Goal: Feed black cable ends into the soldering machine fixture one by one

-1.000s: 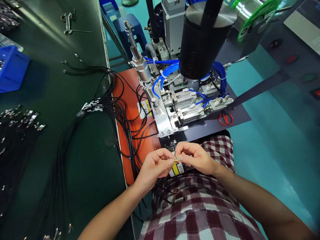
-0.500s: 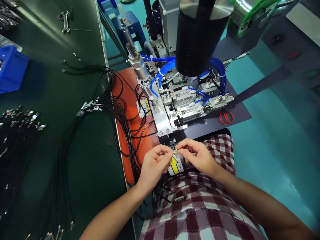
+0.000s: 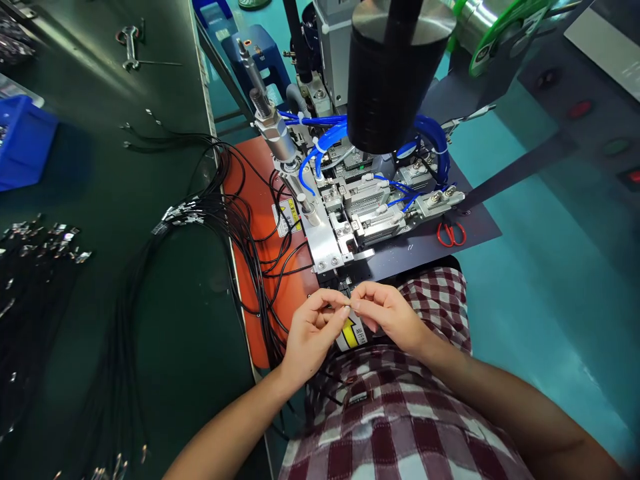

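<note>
My left hand (image 3: 311, 333) and my right hand (image 3: 387, 313) meet fingertip to fingertip in front of my lap, just below the near edge of the machine (image 3: 333, 253). Each is closed in a pinch of thumb and forefinger. Whatever sits between the fingertips is tiny and mostly covered, so I cannot name it. Under the fingers shows a label with a yellow arrow (image 3: 351, 333). Left of my left hand, a bundle of black cables (image 3: 257, 280) runs over the orange-red plate (image 3: 243, 257).
Metal-tipped cable ends (image 3: 183, 213) lie on the dark green table (image 3: 190, 347). A blue bin (image 3: 25, 147) and wrenches (image 3: 131, 50) are farther left. Red-handled scissors (image 3: 451, 235) lie right of the machine. A black cylinder (image 3: 395, 93) hangs above it, near a green-rimmed wire spool (image 3: 493, 33).
My fingertips have drawn closer together, and the small pale piece that showed between them is now mostly covered. The view has shifted slightly; the machine and cables stay put.
</note>
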Available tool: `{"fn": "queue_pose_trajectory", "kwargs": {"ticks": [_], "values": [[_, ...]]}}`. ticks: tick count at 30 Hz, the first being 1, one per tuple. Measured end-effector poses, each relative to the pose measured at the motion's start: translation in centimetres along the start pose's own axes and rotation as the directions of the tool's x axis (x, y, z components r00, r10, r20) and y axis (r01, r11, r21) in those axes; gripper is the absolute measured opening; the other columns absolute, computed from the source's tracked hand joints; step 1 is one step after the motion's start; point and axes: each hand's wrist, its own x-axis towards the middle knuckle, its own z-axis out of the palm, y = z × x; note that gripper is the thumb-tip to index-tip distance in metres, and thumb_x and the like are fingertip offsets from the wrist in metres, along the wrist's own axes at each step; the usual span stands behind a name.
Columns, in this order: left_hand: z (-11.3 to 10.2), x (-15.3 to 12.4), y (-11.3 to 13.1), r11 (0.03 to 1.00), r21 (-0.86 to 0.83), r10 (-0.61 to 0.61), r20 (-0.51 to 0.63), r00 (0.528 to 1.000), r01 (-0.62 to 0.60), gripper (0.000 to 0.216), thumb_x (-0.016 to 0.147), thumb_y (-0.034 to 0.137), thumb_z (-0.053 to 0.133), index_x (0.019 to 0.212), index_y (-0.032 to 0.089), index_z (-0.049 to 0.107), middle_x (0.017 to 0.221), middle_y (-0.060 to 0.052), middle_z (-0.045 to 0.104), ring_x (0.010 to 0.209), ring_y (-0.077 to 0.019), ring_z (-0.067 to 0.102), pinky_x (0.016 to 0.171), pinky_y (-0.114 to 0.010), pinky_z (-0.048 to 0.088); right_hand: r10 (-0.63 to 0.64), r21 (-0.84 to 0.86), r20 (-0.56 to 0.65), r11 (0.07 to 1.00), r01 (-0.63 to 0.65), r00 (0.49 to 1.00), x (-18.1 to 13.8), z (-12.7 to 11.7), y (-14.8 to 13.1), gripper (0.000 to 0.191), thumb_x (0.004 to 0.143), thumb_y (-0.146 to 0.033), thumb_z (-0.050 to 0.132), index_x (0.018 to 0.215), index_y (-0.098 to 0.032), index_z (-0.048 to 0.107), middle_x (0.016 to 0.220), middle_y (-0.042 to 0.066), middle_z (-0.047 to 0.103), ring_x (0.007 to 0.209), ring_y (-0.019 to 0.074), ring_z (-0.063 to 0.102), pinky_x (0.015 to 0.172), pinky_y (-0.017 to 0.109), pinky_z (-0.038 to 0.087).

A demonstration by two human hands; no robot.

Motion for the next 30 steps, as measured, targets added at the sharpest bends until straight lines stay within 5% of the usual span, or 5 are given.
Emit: {"fn": "queue_pose_trajectory", "kwargs": {"ticks": [10,15,17,21,30], "values": [[-0.3,0.3,0.2,0.998,-0.035,-0.05,0.022,0.998,0.051,0.02,0.087,0.037,0.06,0.086,0.019,0.051,0.048,0.01,0.037,0.038,-0.0034,0.026,0.039,-0.017,0.02,-0.077,-0.05,-0.029,0.996,0.075,0.997,-0.4,-0.2,0.0,0.02,0.083,-0.033,0.06,0.074,-0.016,0.054,0.06,-0.005,0.046,0.049,0.0077,0.04,0.047,0.022,0.031],[-0.8,0.6,1.1,0.968,0.249,-0.019,-0.004,1.0,0.02,0.019,0.087,0.036,0.059,0.094,0.019,0.052,0.058,0.007,0.045,0.043,-0.0052,0.036,0.041,-0.017,0.027,-0.047,-0.049,-0.003,0.998,0.047,0.999,0.7,-1.2,0.3,0.018,0.082,-0.032,0.061,0.074,-0.017,0.055,0.055,-0.006,0.047,0.048,0.008,0.041,0.048,0.023,0.032],[-1.1,0.7,1.4,0.871,0.474,0.138,0.016,0.99,-0.129,0.013,0.088,0.029,0.057,0.097,0.02,0.055,0.076,0.001,0.055,0.059,-0.009,0.051,0.052,-0.02,0.04,-0.053,-0.077,-0.01,0.996,0.052,0.999,1.2,-1.6,0.3,0.018,0.082,-0.031,0.061,0.074,-0.017,0.055,0.055,-0.006,0.047,0.048,0.0081,0.041,0.049,0.023,0.031],[-1.5,1.1,1.1,0.531,0.756,0.381,0.191,0.905,-0.383,0.012,0.092,0.019,0.048,0.095,0.019,0.06,0.092,-0.005,0.061,0.087,-0.0156,0.058,0.077,-0.027,0.048,-0.064,-0.138,-0.013,0.988,0.061,0.998,2.3,-2.2,0.5,0.016,0.082,-0.03,0.06,0.074,-0.017,0.055,0.057,-0.006,0.047,0.048,0.0085,0.043,0.05,0.023,0.032],[-3.3,2.4,0.2,0.242,0.827,0.456,0.365,0.812,-0.507,0.029,0.095,0.013,0.04,0.115,0.018,0.059,0.094,-0.007,0.06,0.086,-0.0153,0.061,0.073,-0.026,0.053,-0.071,-0.21,-0.023,0.976,0.065,0.997,3.8,-3.5,0.7,0.016,0.084,-0.028,0.057,0.073,-0.017,0.056,0.058,-0.005,0.048,0.049,0.009,0.044,0.052,0.024,0.033]]}}
